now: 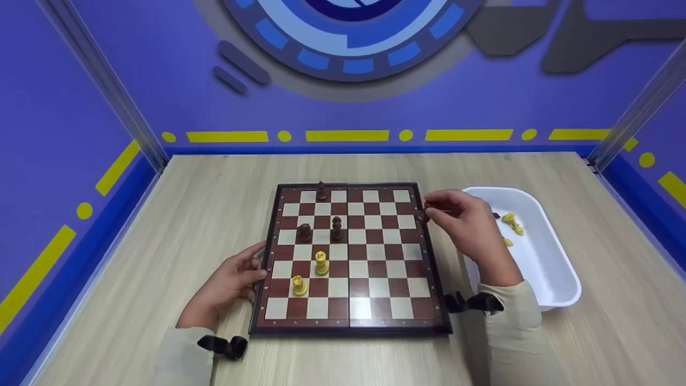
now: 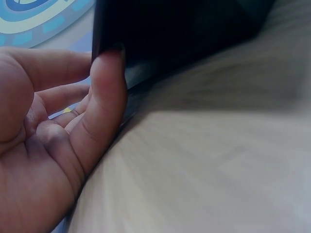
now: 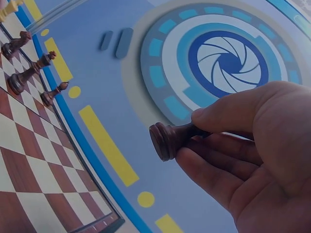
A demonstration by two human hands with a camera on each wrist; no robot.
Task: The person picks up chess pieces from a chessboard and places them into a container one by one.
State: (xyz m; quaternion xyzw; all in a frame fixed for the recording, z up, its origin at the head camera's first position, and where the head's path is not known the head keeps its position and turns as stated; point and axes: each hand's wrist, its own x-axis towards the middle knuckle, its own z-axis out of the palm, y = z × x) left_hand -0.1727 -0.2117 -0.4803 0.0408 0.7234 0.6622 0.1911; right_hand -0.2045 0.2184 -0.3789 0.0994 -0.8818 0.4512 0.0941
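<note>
My right hand [image 1: 466,225] pinches a dark brown chess piece [image 3: 167,141] by its upper part, near the right edge of the chessboard [image 1: 386,268]. The round base points outward, and the fingers hide the top. My left hand [image 1: 228,287] holds the board's left edge, with the thumb [image 2: 109,77] at the dark rim. On the left half stand a dark bishop [image 1: 321,193], a dark knight [image 1: 304,232], a tall dark piece [image 1: 336,229] and two yellow pieces, one taller [image 1: 321,264] and one nearer me [image 1: 299,286].
A white plastic tray [image 1: 546,252] stands right of the board, partly behind my right forearm. Yellow chess pieces [image 1: 513,223] and a bit of a dark piece [image 1: 496,215] lie in it. A purple panel [image 1: 343,115] rises behind the wooden table [image 1: 220,187].
</note>
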